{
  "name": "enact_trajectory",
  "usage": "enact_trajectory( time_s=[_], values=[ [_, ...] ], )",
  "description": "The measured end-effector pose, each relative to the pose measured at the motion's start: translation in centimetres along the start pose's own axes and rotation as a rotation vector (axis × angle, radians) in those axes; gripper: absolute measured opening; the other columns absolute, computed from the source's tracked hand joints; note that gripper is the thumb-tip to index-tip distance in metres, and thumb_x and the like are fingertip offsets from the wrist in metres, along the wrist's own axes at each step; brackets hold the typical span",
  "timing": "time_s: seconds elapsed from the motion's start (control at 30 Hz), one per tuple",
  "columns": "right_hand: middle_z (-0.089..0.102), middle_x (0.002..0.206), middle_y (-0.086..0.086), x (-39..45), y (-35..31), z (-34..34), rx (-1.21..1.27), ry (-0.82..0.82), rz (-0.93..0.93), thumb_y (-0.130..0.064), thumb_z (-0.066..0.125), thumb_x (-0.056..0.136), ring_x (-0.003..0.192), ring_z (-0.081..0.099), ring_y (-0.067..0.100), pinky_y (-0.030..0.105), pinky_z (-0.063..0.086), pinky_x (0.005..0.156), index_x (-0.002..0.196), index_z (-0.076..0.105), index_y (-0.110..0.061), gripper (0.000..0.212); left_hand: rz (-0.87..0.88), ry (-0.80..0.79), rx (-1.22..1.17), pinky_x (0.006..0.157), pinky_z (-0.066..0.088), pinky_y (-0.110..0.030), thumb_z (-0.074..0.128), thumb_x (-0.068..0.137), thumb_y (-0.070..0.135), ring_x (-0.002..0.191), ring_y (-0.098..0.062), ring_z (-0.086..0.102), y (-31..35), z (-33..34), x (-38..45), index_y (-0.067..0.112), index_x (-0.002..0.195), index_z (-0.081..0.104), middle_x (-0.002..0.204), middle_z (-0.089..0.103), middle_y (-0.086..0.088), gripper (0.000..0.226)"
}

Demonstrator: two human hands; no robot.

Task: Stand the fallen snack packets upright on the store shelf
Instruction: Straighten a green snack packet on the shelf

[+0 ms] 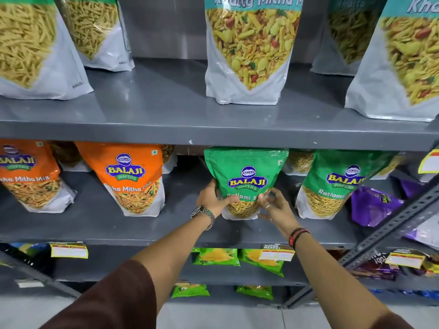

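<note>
A green Balaji Ratlami sev packet (245,172) stands upright on the middle grey shelf (99,224). My left hand (211,198) grips its lower left side, thumb across the front. Against its lower right side rests my right hand (273,205), fingers spread and touching the clear window. A second green packet (332,186) stands upright to the right. Two orange Mitha Mix packets (133,179) (28,174) stand upright to the left. A purple packet (370,205) lies tilted at the far right of the shelf.
The upper shelf (166,129) carries large white-and-teal namkeen bags (249,51). Lower shelves hold small green packets (216,256) and price tags (69,250). A slotted metal upright (392,224) slants across the right side. More packets stand behind the front row.
</note>
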State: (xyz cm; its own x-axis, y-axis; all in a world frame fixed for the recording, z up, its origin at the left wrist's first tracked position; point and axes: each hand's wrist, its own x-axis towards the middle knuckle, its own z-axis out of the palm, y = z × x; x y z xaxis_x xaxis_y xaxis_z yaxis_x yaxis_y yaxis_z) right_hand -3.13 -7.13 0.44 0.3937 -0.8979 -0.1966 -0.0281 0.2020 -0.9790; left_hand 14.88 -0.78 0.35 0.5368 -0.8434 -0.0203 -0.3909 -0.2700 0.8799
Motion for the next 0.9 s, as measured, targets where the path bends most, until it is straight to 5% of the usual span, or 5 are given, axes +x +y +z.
enact_trajectory(
  time_s=[0.17, 0.5, 0.63, 0.77, 0.9],
  values=[
    [0.052, 0.125, 0.018, 0.4, 0.3, 1.8, 0.019, 0.000, 0.010, -0.015, 0.058, 0.088, 0.116, 0.053, 0.031, 0.038, 0.054, 0.077, 0.122, 0.043, -0.012, 0.037, -0.025, 0.010, -0.001, 0.076, 0.053, -0.028, 0.083, 0.050, 0.049, 0.099, -0.022, 0.067, -0.7, -1.6, 0.6, 0.021, 0.111, 0.056, 0.114, 0.070, -0.003, 0.072],
    [0.054, 0.126, 0.013, 0.7, 0.6, 2.4, 0.006, 0.031, -0.008, -0.015, 0.059, 0.088, 0.111, 0.055, 0.023, 0.027, 0.055, 0.067, 0.127, 0.044, -0.012, 0.042, 0.004, -0.014, 0.021, 0.072, 0.055, -0.030, 0.079, 0.048, 0.058, 0.095, -0.022, 0.068, -1.5, -2.3, 1.7, 0.025, 0.111, 0.055, 0.112, 0.071, -0.001, 0.075],
    [0.054, 0.133, 0.014, 0.9, 0.9, 2.0, 0.000, 0.060, 0.013, -0.021, 0.056, 0.090, 0.121, 0.053, 0.031, 0.044, 0.052, 0.087, 0.131, 0.044, -0.014, 0.043, 0.025, 0.005, 0.004, 0.072, 0.050, -0.027, 0.074, 0.049, 0.062, 0.101, -0.021, 0.066, -2.4, -2.0, 1.4, 0.029, 0.116, 0.050, 0.116, 0.069, 0.002, 0.078],
    [0.055, 0.126, 0.007, 0.3, 1.8, 0.5, 0.020, 0.054, 0.051, -0.026, 0.049, 0.093, 0.115, 0.055, 0.028, 0.046, 0.045, 0.099, 0.133, 0.043, -0.016, 0.041, 0.012, -0.005, -0.044, 0.088, 0.046, -0.029, 0.082, 0.056, 0.043, 0.118, -0.022, 0.054, -3.7, -1.1, 0.6, 0.018, 0.130, 0.041, 0.133, 0.055, -0.004, 0.088],
    [0.058, 0.114, 0.011, -0.1, 3.2, -3.0, 0.120, 0.200, 0.116, -0.021, 0.048, 0.094, 0.099, 0.061, 0.027, 0.039, 0.049, 0.084, 0.110, 0.058, -0.008, 0.023, -0.109, 0.072, -0.090, 0.094, 0.048, -0.036, 0.079, 0.068, 0.023, 0.118, -0.028, 0.053, -5.0, 1.0, -1.5, 0.002, 0.126, 0.043, 0.130, 0.049, -0.013, 0.071]
  ],
)
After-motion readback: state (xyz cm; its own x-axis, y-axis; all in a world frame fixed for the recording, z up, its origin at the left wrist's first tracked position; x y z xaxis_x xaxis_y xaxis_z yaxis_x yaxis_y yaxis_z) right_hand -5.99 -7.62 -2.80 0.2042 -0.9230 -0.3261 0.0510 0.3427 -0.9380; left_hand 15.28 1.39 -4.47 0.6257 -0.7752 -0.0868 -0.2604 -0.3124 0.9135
